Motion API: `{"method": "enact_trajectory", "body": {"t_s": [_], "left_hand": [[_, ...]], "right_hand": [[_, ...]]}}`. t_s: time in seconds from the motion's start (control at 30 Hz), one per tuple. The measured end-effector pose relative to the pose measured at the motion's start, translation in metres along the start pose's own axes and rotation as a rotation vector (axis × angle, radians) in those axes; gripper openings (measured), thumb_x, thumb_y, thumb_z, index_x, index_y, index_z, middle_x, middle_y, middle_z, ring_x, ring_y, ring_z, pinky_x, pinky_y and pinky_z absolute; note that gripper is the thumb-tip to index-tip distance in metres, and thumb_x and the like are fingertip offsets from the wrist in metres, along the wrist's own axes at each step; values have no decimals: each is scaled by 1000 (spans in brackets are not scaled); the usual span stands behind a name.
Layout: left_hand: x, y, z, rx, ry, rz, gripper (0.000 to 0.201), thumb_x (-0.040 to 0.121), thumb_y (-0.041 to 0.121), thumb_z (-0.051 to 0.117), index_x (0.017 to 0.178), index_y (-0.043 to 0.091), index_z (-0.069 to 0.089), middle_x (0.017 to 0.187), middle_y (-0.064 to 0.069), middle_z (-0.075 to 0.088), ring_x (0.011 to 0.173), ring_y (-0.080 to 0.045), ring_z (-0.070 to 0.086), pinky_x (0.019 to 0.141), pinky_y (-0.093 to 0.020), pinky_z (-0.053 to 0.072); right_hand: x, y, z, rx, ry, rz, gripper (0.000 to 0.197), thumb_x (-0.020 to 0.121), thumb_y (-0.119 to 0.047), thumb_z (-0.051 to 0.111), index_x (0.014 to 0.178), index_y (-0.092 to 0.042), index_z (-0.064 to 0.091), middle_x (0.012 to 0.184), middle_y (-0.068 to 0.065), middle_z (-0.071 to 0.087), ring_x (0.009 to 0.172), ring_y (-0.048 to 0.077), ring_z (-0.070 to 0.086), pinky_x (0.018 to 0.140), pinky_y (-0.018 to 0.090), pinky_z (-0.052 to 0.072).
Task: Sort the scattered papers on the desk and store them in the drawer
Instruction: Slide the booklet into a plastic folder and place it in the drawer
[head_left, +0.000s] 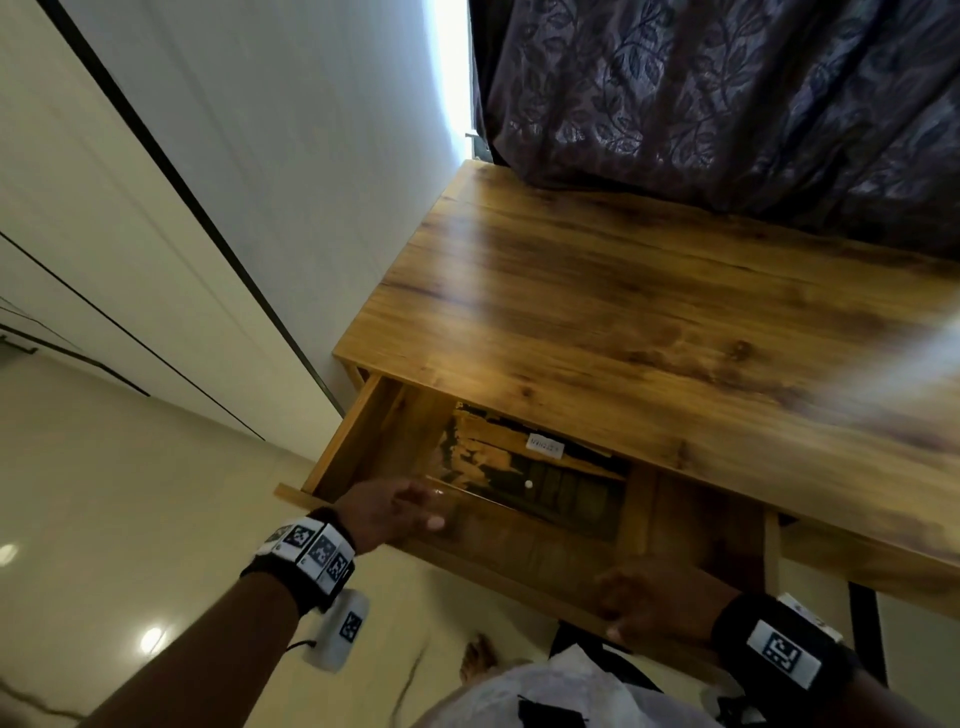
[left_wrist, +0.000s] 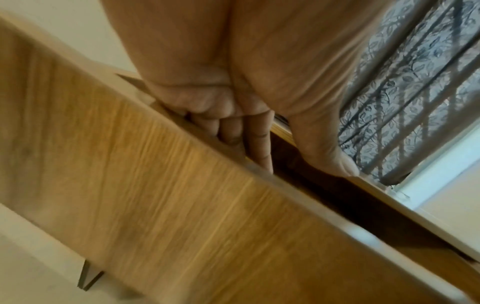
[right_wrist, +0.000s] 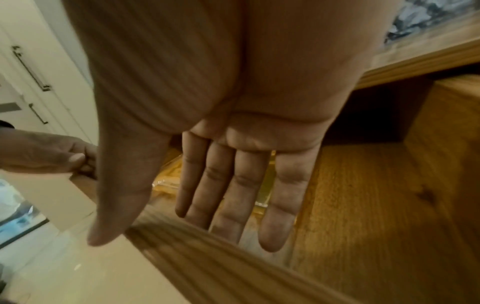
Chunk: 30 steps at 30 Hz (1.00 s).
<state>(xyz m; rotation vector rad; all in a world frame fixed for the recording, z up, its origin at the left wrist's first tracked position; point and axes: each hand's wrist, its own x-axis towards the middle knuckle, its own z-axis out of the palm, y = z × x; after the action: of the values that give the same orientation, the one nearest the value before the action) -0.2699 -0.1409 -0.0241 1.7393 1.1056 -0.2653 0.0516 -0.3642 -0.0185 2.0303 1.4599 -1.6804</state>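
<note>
Both hands (head_left: 395, 506) on open drawer (head_left: 519, 551) front

The tabletop (head_left: 649, 291) is warm honey-brown woodgrain with darker streaks, and the drawer (head_left: 519, 551) matches it. The curtain (head_left: 727, 93) is dark purple-grey with a leaf pattern. Wristbands (head_left: 311, 551) carry black-and-white square codes.

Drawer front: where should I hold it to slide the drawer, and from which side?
Probably the top edge of the drawer front, from above. It shows no knob, and that edge is open. The left hand already hooks its fingers over it; the right hand sits further along it, fingers straight.
</note>
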Motion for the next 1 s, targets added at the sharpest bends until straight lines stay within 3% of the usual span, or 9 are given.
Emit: {"method": "enact_trajectory", "body": {"t_s": [0.17, 0.3, 0.4, 0.47, 0.57, 0.63, 0.73, 0.87, 1.0], "left_hand": [[-6, -19, 16, 337, -34, 111, 60, 63, 71, 72, 116, 45, 61, 111, 26, 62, 105, 4, 60, 96, -22, 50], [1, -23, 23, 397, 32, 221, 49, 69, 48, 82, 115, 43, 64, 108, 23, 67, 100, 8, 60, 95, -20, 49], [8, -21, 18, 294, 74, 169, 75, 62, 44, 88, 126, 47, 51, 118, 18, 62, 112, -5, 60, 96, -23, 50], [15, -14, 15, 227, 161, 157, 103, 52, 41, 93, 138, 46, 36, 131, 16, 47, 118, -14, 55, 99, -35, 51], [30, -1, 11, 222, 347, 215, 134, 39, 42, 97, 148, 44, 18, 150, 6, 16, 134, -24, 36, 105, -49, 45], [39, 7, 7, 306, 454, 230, 141, 37, 52, 94, 151, 41, 12, 159, 1, 2, 145, -30, 16, 112, -53, 35], [58, 24, -1, 475, 547, 230, 152, 32, 68, 86, 155, 32, 3, 163, -6, -6, 149, -33, 6, 117, -53, 23], [86, 56, -11, 660, 486, 213, 148, 52, 66, 82, 155, 19, -13, 162, -4, -19, 150, -30, -15, 123, -47, 6], [106, 82, -21, 720, 359, 60, 126, 78, 59, 69, 152, 6, -17, 161, -12, -21, 149, -32, -16, 123, -43, 0]], "right_hand": [[-2, -6, 5, -180, -62, -8, 95, 51, -73, 67, 138, -35, 55, 126, -18, 56, 123, 8, 54, 104, 28, 44], [-3, -8, 7, -237, -16, -19, 59, 84, -44, 76, 138, -32, 55, 134, -13, 58, 125, 10, 54, 104, 29, 44], [0, -5, 4, -318, 39, 15, 64, 82, -51, 74, 139, -37, 50, 141, -10, 53, 128, 13, 51, 103, 35, 45], [-1, -3, 0, -391, 158, 28, 73, 76, -57, 75, 140, -39, 45, 146, -10, 44, 134, 17, 43, 106, 39, 42], [0, 0, -9, -645, 498, 26, 111, 57, -74, 74, 151, -41, 26, 154, -2, 26, 145, 29, 27, 120, 56, 18], [1, 1, -19, -721, 631, 31, 138, 45, -81, 74, 158, -40, 5, 164, 7, 11, 149, 38, 15, 119, 66, 6], [6, 2, -45, -689, 650, 101, 148, 54, -84, 70, 150, -36, -32, 161, 10, -34, 150, 41, -20, 118, 65, -10], [18, 2, -84, -545, 585, 203, 147, 60, -72, 78, 150, -35, -33, 157, 4, -42, 147, 34, -32, 118, 64, -9], [32, 3, -115, -392, 503, 230, 130, 73, -48, 83, 156, -37, -16, 164, 1, -27, 153, 29, -18, 119, 63, 12]]}}
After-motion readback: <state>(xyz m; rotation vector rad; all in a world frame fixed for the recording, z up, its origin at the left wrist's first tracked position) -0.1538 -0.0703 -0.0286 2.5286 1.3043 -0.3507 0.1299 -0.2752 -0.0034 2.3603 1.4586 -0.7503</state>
